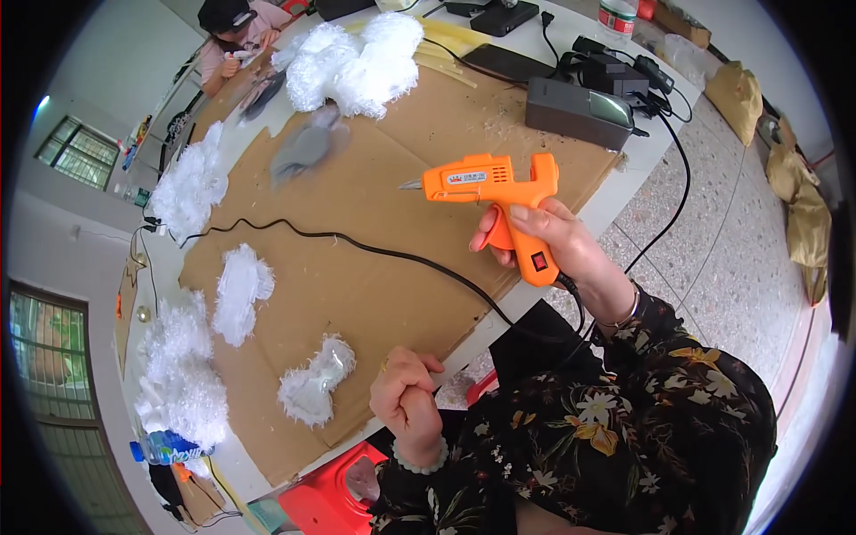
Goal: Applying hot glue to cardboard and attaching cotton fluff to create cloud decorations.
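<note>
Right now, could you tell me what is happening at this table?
A person holds an orange glue gun in the right hand, lifted above the cardboard sheet, nozzle pointing left. Its black cord trails across the cardboard. The left hand is closed in a fist at the table's near edge, beside a small white fluffy piece. More white fluffy tufts lie around the cardboard. Another person sits at the far end.

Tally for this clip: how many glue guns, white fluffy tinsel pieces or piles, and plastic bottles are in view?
Orange glue gun, in the right hand: 1
White fluffy pieces or piles: 5
Plastic bottles: 2
Total: 8
</note>
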Demonstrator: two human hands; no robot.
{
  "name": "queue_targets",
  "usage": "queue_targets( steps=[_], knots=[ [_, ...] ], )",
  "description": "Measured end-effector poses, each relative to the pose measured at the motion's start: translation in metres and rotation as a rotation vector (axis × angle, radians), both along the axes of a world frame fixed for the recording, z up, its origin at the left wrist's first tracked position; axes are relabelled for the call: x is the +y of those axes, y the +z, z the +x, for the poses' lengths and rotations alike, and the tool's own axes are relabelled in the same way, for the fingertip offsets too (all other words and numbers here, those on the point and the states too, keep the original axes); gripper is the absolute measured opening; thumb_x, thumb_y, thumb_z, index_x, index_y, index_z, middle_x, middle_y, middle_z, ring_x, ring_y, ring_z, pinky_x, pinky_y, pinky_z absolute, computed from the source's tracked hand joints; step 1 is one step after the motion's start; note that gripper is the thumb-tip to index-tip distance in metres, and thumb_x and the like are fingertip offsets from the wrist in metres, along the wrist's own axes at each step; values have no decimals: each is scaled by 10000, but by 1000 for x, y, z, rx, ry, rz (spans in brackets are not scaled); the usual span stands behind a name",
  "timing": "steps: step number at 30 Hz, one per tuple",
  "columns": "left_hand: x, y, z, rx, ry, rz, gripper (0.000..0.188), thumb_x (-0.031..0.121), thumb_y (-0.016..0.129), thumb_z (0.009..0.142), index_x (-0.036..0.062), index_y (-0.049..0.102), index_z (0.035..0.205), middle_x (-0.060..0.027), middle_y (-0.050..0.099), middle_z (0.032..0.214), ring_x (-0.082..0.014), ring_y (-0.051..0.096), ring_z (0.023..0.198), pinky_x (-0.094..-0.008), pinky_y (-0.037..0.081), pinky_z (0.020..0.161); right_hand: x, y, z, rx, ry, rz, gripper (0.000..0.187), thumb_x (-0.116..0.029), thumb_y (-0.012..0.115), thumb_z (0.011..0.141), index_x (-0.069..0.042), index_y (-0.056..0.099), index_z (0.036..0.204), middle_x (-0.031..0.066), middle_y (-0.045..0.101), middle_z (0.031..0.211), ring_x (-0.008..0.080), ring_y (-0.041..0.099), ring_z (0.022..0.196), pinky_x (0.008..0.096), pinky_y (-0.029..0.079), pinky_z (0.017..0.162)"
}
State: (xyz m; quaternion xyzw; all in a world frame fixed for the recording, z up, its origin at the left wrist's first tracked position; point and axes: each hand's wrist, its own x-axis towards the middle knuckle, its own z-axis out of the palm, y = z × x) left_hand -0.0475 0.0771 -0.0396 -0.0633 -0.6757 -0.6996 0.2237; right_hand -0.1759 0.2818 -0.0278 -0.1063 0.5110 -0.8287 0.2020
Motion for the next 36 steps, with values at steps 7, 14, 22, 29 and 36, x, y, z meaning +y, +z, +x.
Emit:
queue_targets(
  steps=[7,14,22,29,36],
  knots=[
    [6,12,-5,-82,107,153,165,-81,424,841,-36,573,786,-96,542,756,-179,515,676,-372,542,664,-3,-1,-1,77,-25,70,390,-349,517,952,-2,579,1119,175,667,968,127,569,719,251,475,657],
    [-1,12,-4,-145,32,406,176,42,417,975,-52,562,940,-88,552,813,-164,539,736,-387,542,763,-8,5,5,238,-20,217,373,-274,549,950,24,557,1174,145,667,1028,121,563,716,246,469,669],
    [-12,3,5,-124,-33,420,280,169,379,1038,12,518,852,-74,529,762,-167,524,709,-427,528,777,-40,33,-20,1475,-231,1155,388,-97,705,723,11,602,1082,187,626,1023,370,613,883,395,516,745],
    [-18,-4,1,-74,-156,710,354,214,358,1050,54,450,749,-34,462,680,-156,473,634,-426,520,770,-45,21,-30,1368,-44,1257,522,-156,749,715,-9,585,1188,152,625,1093,363,619,943,391,517,789],
    [-16,1,-1,-70,-177,675,363,223,366,1051,58,447,738,-28,465,680,-152,477,637,-396,508,750,-65,60,28,1447,-137,764,363,-77,747,719,-16,663,1067,145,642,994,344,621,894,379,515,777]
  ],
)
